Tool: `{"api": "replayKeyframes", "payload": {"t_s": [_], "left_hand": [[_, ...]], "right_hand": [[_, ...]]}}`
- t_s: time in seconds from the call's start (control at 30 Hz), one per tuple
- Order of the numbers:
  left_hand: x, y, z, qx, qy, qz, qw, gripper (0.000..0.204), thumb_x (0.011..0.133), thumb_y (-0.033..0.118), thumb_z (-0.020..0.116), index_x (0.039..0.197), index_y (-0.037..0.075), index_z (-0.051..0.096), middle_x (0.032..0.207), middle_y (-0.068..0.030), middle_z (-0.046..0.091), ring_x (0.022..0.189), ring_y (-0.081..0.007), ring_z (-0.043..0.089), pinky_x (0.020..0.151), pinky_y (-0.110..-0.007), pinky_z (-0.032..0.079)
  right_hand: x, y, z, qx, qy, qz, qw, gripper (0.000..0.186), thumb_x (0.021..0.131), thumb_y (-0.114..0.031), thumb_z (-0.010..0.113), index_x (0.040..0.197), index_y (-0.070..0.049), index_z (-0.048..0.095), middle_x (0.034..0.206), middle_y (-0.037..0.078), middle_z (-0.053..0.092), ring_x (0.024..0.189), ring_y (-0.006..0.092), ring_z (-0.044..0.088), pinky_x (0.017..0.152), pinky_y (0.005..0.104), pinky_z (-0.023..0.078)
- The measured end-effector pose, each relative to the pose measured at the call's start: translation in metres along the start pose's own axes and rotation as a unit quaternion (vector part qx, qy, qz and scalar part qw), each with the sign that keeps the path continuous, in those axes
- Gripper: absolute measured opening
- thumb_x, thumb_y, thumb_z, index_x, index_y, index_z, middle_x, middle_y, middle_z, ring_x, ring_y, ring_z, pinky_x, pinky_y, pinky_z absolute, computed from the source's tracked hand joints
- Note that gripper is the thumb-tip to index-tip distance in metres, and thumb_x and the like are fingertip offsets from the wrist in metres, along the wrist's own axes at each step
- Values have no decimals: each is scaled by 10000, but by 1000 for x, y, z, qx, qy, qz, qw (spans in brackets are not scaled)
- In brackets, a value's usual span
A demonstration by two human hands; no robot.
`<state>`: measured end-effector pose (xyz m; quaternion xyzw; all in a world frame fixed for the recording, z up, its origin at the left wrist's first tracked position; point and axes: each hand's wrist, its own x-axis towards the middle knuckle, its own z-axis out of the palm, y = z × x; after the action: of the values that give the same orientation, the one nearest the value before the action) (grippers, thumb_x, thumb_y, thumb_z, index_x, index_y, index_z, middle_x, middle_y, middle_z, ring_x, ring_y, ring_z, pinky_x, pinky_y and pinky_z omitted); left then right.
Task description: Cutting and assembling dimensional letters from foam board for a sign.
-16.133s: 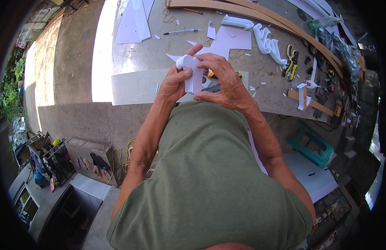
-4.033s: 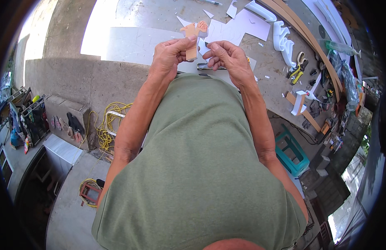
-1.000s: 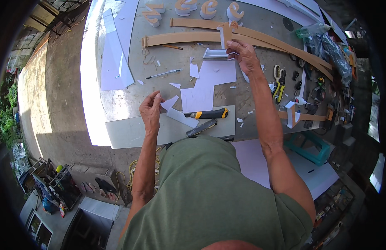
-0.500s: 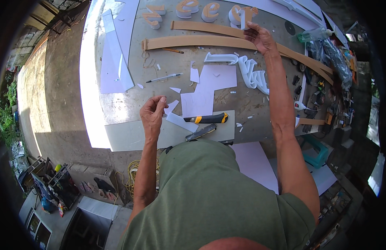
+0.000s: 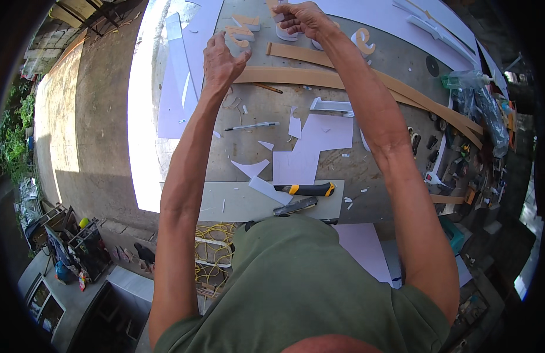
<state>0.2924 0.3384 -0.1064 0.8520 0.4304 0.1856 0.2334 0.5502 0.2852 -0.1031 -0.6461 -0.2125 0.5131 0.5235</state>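
Observation:
My right hand (image 5: 306, 19) is at the top of the table, its fingers closed round a small tan-faced letter (image 5: 273, 8) with white sides. That letter is partly cut off by the upper edge of the view. My left hand (image 5: 224, 62) is held with fingers apart and nothing in it, just beside another tan-faced letter (image 5: 243, 34) standing on the table. A third such letter (image 5: 363, 42) stands right of my right wrist. More letters between are largely covered by my right hand and forearm.
Long tan strips (image 5: 296, 76) cross the table below the letters. Nearer lie white sheet scraps (image 5: 325, 132), a pen (image 5: 252, 126), a pencil (image 5: 267, 88) and a yellow-black utility knife (image 5: 310, 189). A green bottle (image 5: 463, 80) and scattered tools are at the right.
My right hand has moved left with the letter in its fingers. My left hand has risen from the near scraps to the leftmost letter and its fingers have spread. The view has shifted slightly.

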Motion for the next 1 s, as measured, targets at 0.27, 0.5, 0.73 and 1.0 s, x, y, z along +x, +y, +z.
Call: {"api": "replayKeyframes", "payload": {"t_s": [0.27, 0.5, 0.73, 1.0], "left_hand": [[43, 13, 43, 72, -89, 0, 993, 910, 736, 421, 873, 1457, 58, 454, 1545, -240, 379, 1280, -476, 521, 1029, -529, 498], [18, -29, 51, 106, 31, 25, 994, 802, 780, 380, 852, 1442, 74, 518, 1505, -234, 452, 1236, -427, 569, 956, -519, 532], [-51, -41, -40, -87, 3, -101, 991, 512, 924, 345, 751, 1356, 82, 669, 1207, -143, 744, 1015, -268, 749, 880, -354, 590], [-262, -68, -118, -102, 34, -282, 953, 275, 948, 135, 732, 1202, 33, 747, 946, -87, 777, 761, -109, 684, 654, -291, 549]], "right_hand": [[108, 8, -15, -59, -30, 94, 993, 281, 929, -234, 720, 1088, -3, 713, 735, 107, 644, 526, 167, 575, 429, 303, 448], [117, 2, 38, -220, -59, 105, 968, 243, 893, -221, 730, 988, 2, 735, 693, 132, 669, 438, 173, 523, 394, 325, 412], [161, 1, -32, -249, -71, 209, 943, 177, 948, -113, 641, 784, -48, 660, 574, 45, 565, 389, 115, 408, 382, 295, 359], [162, 4, -8, -309, -68, 84, 945, 117, 895, -10, 587, 955, 45, 671, 644, 114, 615, 471, 234, 614, 436, 392, 533]]}}
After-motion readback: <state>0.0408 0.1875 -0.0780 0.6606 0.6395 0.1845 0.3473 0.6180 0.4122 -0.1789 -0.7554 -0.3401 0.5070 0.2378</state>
